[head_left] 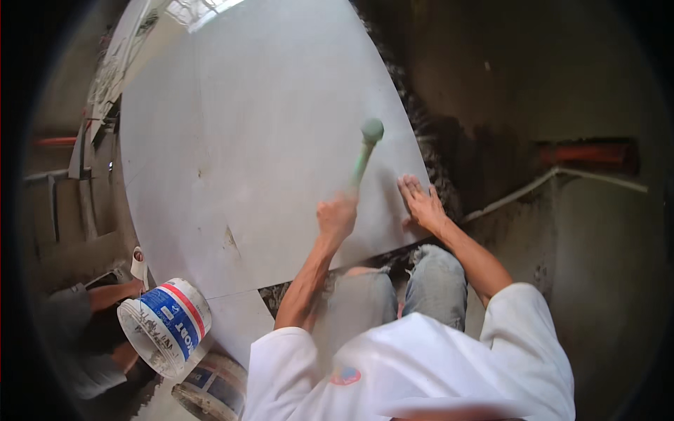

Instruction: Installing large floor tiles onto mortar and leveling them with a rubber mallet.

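Observation:
My left hand [338, 214] grips the handle of a green mallet [372, 131], its head raised over a large pale grey tile surface [260, 126], slightly blurred. My right hand [420, 203] rests with fingers stretched out on the tile near its right edge. Dark, rough mortar [414, 98] runs along that edge and also shows below the tile, by my knees in torn jeans.
At lower left, a white bucket [168, 326] with blue and red label stands beside a darker bucket [207, 386]. Another person's leg [112, 295] and sandal are beside them. On the right are a red pipe [586, 154], a pale strip [519, 186] and dark walls.

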`<state>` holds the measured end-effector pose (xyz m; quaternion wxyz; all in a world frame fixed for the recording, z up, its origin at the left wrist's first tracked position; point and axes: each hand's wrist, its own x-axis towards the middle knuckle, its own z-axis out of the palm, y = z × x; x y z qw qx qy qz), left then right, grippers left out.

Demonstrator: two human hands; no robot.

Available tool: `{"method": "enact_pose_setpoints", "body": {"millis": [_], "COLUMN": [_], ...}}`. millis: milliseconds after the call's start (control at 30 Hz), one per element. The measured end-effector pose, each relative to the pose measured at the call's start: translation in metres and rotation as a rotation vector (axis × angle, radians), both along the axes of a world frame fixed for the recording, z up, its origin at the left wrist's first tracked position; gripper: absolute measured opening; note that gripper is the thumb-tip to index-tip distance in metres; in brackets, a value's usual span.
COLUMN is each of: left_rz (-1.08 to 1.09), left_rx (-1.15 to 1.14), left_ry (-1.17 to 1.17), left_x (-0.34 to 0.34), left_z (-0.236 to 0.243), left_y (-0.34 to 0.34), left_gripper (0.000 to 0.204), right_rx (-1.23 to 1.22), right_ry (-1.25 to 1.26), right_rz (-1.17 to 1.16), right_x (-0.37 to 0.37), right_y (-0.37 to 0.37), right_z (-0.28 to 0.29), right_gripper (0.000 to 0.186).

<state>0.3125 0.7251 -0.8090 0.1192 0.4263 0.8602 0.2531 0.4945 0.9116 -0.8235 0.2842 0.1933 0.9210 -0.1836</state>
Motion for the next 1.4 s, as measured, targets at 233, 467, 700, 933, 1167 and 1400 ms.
{"method": "enact_pose_setpoints", "body": {"millis": [233,467,700,933,1167,1400], "left_rz": [0.052,-0.086,0.011,-0.145,-0.031,-0.037], "left_rx": [-0.276,0.417,-0.337,0.279,-0.091,-0.179], "left_ry": [-0.185,-0.162,-0.212,-0.090,-0.194,-0.201], "left_x": [0.029,0.052,0.055,0.069,0.082,0.084], "left_z": [0.002,0.045,0.024,0.024,0.009,0.012], "left_y": [-0.079,-0.099,-0.096,-0.112,-0.115,-0.117], "left_gripper": [0.030,0.036,0.039,0.039,0.039,0.045], "right_rx": [0.055,0.398,0.142,0.201,0.143,0.132], "right_ry": [0.001,0.124,0.026,0.015,-0.030,-0.074], "right_rz": [-0.033,0.402,0.199,0.191,0.169,0.128], "right_x": [-0.001,0.000,-0.016,-0.019,-0.018,-0.021], "right_y": [-0.004,0.041,0.046,0.044,0.038,0.039], "right_z": [-0.001,-0.016,-0.007,0.009,0.001,0.006], "right_gripper": [0.115,0.107,0.118,0.116,0.104,0.108]}}
